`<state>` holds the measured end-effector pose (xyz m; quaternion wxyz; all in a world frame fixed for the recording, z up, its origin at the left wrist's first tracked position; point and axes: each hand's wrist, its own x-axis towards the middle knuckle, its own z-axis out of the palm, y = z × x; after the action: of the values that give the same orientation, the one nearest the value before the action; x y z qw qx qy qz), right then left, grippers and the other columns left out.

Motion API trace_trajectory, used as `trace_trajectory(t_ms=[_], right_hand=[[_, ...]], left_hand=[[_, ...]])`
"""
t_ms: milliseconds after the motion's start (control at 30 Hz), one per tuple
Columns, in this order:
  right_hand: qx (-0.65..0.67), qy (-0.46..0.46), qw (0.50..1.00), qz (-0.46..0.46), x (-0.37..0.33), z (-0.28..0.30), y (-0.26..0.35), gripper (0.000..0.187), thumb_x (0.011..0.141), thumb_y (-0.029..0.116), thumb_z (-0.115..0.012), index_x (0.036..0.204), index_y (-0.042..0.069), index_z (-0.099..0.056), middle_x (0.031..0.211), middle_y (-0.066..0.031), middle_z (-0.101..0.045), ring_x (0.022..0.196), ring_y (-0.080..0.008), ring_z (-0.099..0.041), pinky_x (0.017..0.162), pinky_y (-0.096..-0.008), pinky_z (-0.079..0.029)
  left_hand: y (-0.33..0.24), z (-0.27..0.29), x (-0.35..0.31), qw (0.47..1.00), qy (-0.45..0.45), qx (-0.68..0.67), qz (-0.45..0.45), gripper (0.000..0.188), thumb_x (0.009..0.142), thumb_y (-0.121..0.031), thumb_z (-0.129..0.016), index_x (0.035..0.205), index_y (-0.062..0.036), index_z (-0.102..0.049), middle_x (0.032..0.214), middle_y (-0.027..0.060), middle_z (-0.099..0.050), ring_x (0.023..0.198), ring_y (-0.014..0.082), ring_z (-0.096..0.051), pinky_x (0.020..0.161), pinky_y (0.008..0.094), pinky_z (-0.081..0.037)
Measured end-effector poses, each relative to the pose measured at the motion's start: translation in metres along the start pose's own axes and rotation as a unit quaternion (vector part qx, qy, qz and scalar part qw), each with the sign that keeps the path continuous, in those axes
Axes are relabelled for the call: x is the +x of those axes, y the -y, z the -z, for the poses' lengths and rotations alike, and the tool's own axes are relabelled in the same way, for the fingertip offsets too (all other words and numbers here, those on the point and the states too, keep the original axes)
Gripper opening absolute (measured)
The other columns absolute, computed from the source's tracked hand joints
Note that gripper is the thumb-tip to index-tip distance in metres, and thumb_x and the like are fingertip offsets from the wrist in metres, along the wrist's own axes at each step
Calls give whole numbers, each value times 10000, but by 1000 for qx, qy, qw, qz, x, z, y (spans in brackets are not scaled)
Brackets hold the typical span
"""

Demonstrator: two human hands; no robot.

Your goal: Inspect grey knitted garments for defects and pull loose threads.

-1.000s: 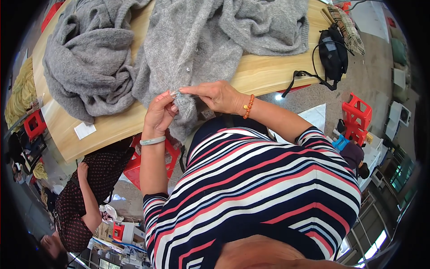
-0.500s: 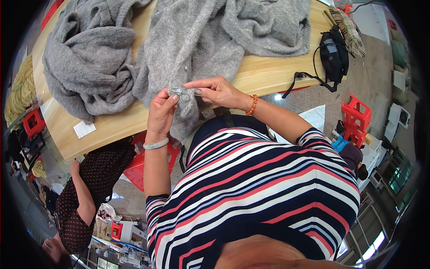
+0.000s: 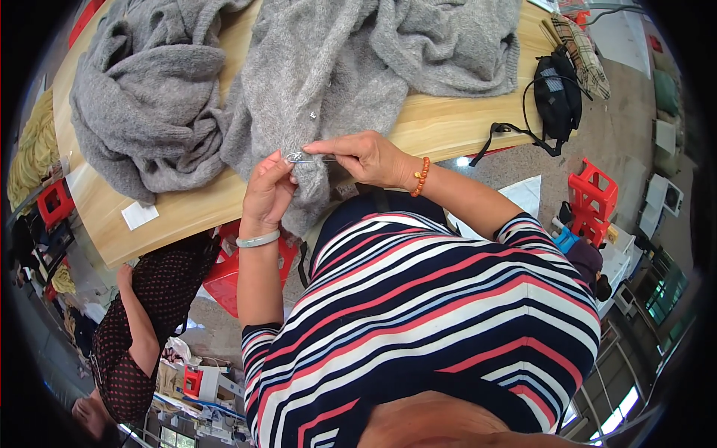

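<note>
A grey fuzzy knitted garment [image 3: 295, 75] lies on the table, its lower end hanging over the near edge. My left hand [image 3: 269, 187] pinches the cloth there, thumb and fingers closed beside a small shiny ornament. My right hand [image 3: 371, 159] is closed on a thin, needle-like metal tool [image 3: 326, 159]. Its index finger stretches left to the ornament, almost meeting my left fingertips. A pale, thin loop [image 3: 299, 160] shows between the hands; whether it is thread or wire I cannot tell. Farther up the cloth sits another shiny stud [image 3: 313, 115].
Another grey knit heap [image 3: 149, 97] covers the table's left part, above a white paper slip [image 3: 140, 216]. A black pouch with a strap [image 3: 558, 93] lies at the right edge. Red stools [image 3: 592, 194] stand around. A person in a dotted top [image 3: 142, 328] is at lower left.
Both hands have shifted slightly down. My right fingers are a little more bent, and the loop by the ornament has changed shape. The garment stays nearly in place.
</note>
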<state>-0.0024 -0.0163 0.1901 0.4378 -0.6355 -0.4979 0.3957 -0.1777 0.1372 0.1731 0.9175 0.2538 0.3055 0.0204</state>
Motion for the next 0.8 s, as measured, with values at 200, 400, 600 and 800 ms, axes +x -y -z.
trace_trajectory(t_ms=[200,400,600,800], right_hand=[[11,-22,999,-27,-1,-2,2,480,834,-59,-523,1256,147,-623,1060,-156,-686,898,-277,-692,785,-329,-541],[-89,-28,996,-10,-7,4,10,474,830,-43,-549,1243,172,-636,920,-132,-688,800,-283,-672,715,-346,-537],[-59,-51,996,32,-1,-1,2,450,839,-33,-554,1232,168,-644,862,-126,-678,767,-263,-670,674,-328,-530],[12,-87,996,2,2,-5,6,407,862,-37,-530,1217,118,-654,871,-139,-696,719,-148,-656,688,-269,-507]], left_hand=[[-2,4,2,998,-55,14,-2,117,925,-79,-590,1027,-22,-602,903,27,-659,728,70,-587,672,206,-477],[-14,-3,-2,998,-59,5,21,80,926,-84,-594,986,-35,-617,878,20,-659,717,68,-585,656,209,-478],[-12,-9,-1,998,-50,-3,46,98,932,-85,-571,987,-24,-624,891,15,-658,713,68,-579,650,206,-471],[-7,-6,1,999,-48,15,12,107,936,-90,-568,1004,-22,-615,890,4,-649,725,65,-573,655,212,-466]])
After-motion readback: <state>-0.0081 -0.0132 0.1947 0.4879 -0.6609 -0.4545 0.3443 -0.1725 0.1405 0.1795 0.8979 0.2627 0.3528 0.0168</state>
